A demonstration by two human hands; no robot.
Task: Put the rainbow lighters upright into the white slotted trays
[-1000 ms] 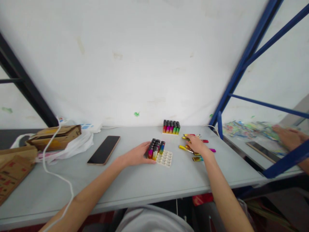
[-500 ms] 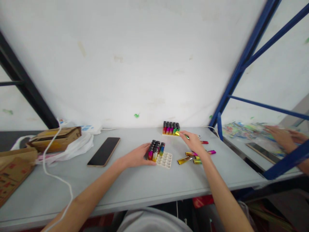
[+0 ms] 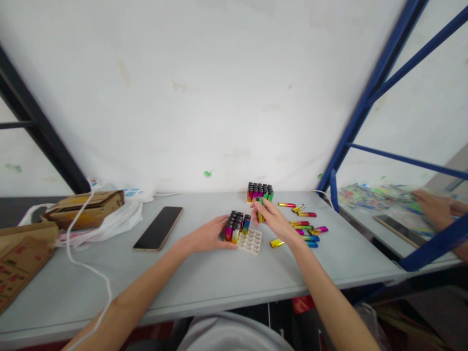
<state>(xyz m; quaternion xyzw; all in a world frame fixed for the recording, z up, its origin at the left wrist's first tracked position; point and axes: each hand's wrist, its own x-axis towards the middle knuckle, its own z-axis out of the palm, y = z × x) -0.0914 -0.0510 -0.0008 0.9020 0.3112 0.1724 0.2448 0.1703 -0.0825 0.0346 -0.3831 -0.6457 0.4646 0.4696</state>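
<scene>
My left hand wraps round the left side of a white tray of round-edged slots. Several upright lighters with black tops and shiny coloured bodies fill the tray's left part; bare slots show at its right front. Just to the right of that tray, my right hand pinches a green and yellow lighter, held upright above the table. Loose lighters in red, yellow, purple and blue lie scattered on the table right of this hand, a few partly hidden by the forearm.
A second block of upright lighters stands by the wall. A phone lies on the grey table at left, near cardboard boxes, a white plastic bag and a white cable. Blue frame bars rise at right; a co-worker's hands show beyond.
My right hand has moved left and toward me from beside the back block, turning its lighter from nearly flat to upright. More loose lighters show. My left hand stays on the tray.
</scene>
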